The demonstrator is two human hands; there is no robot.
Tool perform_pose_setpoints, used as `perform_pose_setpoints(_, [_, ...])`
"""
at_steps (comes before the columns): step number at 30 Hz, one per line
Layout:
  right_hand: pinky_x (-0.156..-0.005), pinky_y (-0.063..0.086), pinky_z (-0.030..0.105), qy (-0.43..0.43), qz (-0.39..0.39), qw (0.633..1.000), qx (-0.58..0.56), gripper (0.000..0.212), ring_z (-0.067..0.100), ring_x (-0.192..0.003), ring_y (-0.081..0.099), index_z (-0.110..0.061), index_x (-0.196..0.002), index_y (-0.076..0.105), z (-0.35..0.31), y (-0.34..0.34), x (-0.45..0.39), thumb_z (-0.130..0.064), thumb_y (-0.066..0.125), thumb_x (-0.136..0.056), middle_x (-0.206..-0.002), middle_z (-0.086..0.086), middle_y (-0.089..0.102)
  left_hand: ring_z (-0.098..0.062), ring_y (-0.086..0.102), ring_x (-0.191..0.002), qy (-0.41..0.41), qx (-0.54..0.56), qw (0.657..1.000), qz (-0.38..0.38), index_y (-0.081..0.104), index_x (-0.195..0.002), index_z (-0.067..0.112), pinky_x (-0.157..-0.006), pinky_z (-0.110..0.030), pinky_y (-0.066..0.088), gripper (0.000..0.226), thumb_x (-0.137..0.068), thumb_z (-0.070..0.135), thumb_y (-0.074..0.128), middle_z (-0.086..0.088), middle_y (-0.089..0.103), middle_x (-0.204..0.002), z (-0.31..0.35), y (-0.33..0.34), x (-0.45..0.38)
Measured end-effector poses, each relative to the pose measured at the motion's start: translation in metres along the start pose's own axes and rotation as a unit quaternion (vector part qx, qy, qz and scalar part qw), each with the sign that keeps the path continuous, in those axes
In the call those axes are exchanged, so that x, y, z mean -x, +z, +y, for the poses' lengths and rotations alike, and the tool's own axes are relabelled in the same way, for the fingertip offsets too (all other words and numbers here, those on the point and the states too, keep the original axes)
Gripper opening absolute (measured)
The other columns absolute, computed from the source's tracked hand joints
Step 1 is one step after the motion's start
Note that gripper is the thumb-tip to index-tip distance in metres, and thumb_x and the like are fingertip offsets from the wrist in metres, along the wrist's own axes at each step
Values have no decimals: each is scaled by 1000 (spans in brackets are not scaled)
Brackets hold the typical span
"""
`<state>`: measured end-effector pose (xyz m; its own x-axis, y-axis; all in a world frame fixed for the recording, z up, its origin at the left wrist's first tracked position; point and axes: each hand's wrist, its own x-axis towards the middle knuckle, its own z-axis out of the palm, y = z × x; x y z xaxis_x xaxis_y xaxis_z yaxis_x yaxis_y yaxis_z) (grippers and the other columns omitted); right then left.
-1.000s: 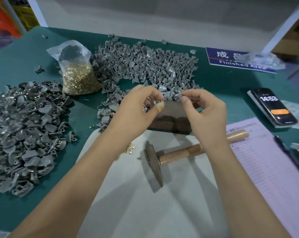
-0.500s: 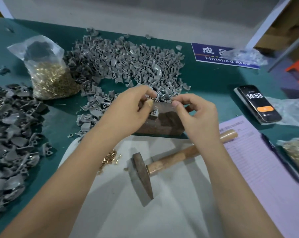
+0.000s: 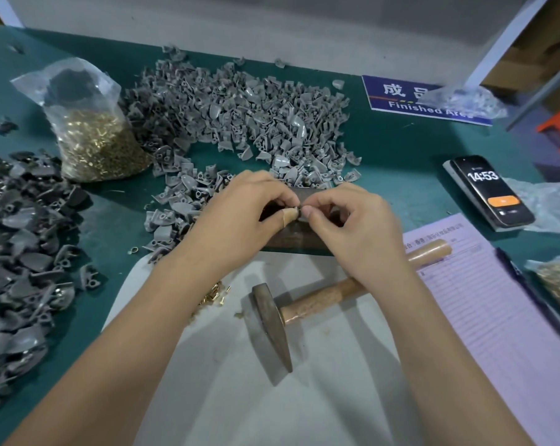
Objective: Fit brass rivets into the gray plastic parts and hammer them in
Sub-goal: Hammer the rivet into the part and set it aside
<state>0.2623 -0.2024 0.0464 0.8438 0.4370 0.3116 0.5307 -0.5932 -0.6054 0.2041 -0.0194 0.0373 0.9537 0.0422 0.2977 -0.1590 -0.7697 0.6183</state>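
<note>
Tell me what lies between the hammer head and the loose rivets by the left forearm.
Only bare white sheet, in the head view: the hammer head and the loose rivets lie apart, nothing between.

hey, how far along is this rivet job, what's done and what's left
Done, apparently: a pile of darker gray parts at the left edge, though their rivets aren't clear. In hand: the left hand and right hand pinch one small part over the dark block; the hammer lies untouched. Left: the big heap of gray parts and a nearly full bag of rivets.
</note>
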Motion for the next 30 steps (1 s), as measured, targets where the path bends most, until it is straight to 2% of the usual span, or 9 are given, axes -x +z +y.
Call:
perform_pose_setpoints(8, [-57,30,27,-11,14,995,100,5,8,-71,48,-37,-84,72,-14,2,2,-36,69,-88,-70,-12,51,-7,46,-93,-16,-1,999,30,75,-99,31,-84,-37,46,9,-91,34,73,20,55,-87,1,1,1])
perform_pose_setpoints(15, [-54,27,26,-2,4,991,137,7,8,-71,47,-37,-86,74,-22,-4,1,-35,68,-91,-68,-12,48,-10,49,-94,-19,-4,999,39,77,-97,32,-84,-43,48,9,-91,38,74,19,56,-85,4,1,2])
perform_pose_setpoints(23, [-58,25,30,-51,-33,959,277,22,18,-95,54,-29,-90,72,-39,-6,-3,-32,52,-98,-84,-8,53,-10,47,-94,-29,-14,999,36,77,-99,33,-82,-44,48,10,-90,35,74,21,53,-83,4,0,2])
perform_pose_setpoints(25, [-55,23,30,-38,-36,963,264,20,17,-88,50,-28,-87,71,-37,-9,-3,-33,55,-98,-82,-8,52,-9,47,-94,-35,-12,999,38,77,-98,35,-82,-43,48,9,-90,37,74,22,55,-84,4,0,2])
perform_pose_setpoints(28, [-52,19,22,-25,-14,970,241,15,12,-78,41,-29,-84,70,-31,-10,-1,-33,60,-95,-77,-8,52,-8,47,-94,-38,-7,998,39,77,-96,35,-83,-42,48,7,-90,39,74,21,58,-86,4,-1,2])
perform_pose_setpoints(30, [-52,24,24,-26,1,975,222,14,12,-75,44,-31,-84,72,-29,-6,0,-31,62,-94,-76,-8,52,-8,47,-94,-37,-6,999,40,76,-95,35,-83,-43,48,7,-90,38,74,21,57,-85,4,-1,2])
